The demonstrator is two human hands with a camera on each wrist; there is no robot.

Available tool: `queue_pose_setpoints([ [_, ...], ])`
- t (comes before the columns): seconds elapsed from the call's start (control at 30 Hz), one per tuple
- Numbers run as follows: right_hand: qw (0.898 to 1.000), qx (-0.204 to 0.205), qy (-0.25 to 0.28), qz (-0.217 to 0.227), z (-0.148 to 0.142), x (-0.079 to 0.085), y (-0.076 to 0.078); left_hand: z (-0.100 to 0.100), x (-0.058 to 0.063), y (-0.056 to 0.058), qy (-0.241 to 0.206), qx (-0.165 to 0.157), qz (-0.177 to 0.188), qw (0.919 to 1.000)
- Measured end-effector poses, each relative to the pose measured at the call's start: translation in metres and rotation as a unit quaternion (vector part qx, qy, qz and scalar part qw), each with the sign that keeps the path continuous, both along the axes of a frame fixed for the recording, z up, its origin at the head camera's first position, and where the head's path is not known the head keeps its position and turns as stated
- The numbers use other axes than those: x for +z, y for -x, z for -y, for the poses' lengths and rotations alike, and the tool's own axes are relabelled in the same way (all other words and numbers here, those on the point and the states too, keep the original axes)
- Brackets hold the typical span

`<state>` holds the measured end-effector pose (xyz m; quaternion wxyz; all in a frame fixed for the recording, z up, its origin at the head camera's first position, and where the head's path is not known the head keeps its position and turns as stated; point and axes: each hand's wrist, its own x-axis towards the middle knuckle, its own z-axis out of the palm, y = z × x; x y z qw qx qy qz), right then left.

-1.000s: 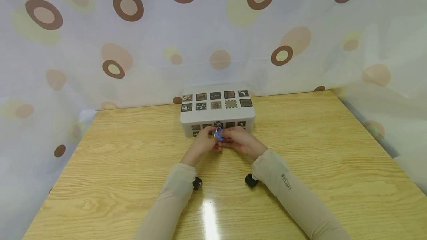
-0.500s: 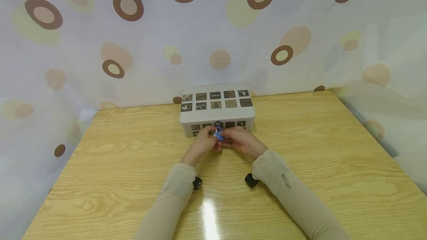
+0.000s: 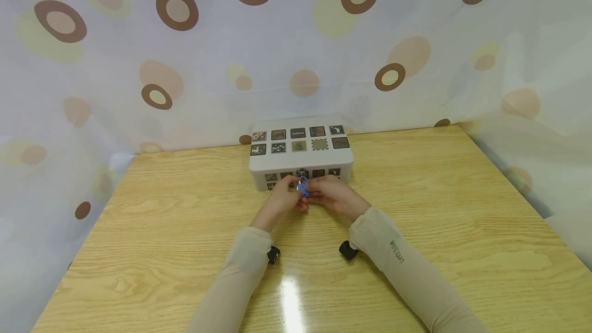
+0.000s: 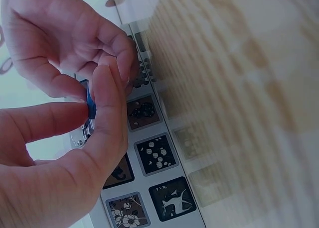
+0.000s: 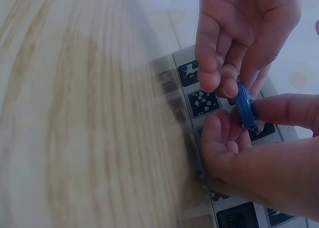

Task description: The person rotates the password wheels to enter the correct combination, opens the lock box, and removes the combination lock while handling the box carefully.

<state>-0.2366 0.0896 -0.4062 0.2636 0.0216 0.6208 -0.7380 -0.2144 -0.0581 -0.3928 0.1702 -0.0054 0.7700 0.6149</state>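
In the head view, a small blue padlock (image 3: 303,187) with a looped shackle hangs in front of the metal clasp (image 3: 302,172) of a white box (image 3: 300,160). My left hand (image 3: 283,195) pinches it from the left, thumb and fingers meeting at its edge. From the other side my right hand (image 3: 337,193) grips it too, its thumb (image 5: 284,110) flat against the blue body in the right wrist view. Seen from the left wrist, only a thin blue edge of the padlock (image 4: 91,102) shows; the fingers cover the rest.
The box's lid and front carry square dark picture prints. It stands at the back of the wooden table (image 3: 176,230), close to a patterned curtain (image 3: 208,55). Black wrist cameras (image 3: 348,250) sit beneath both sleeved forearms.
Both hands stay at the clasp. The padlock turns slightly between the fingers, and the right fingertips shift a little on it.
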Motion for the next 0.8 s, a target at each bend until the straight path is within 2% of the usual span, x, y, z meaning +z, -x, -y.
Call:
queue_pose_setpoints([
  [0.33, 1.000, -0.019, -0.003, 0.022, 0.0003, -0.0013, 0.0014, 0.0001, 0.0009, -0.0014, -0.001, 0.000, -0.001, 1.0000],
  [0.8, 1.000, 0.012, -0.006, -0.014, 0.0001, 0.0004, -0.0011, 0.0004, 0.0000, -0.0003, 0.000, 0.000, 0.003, 1.0000],
])
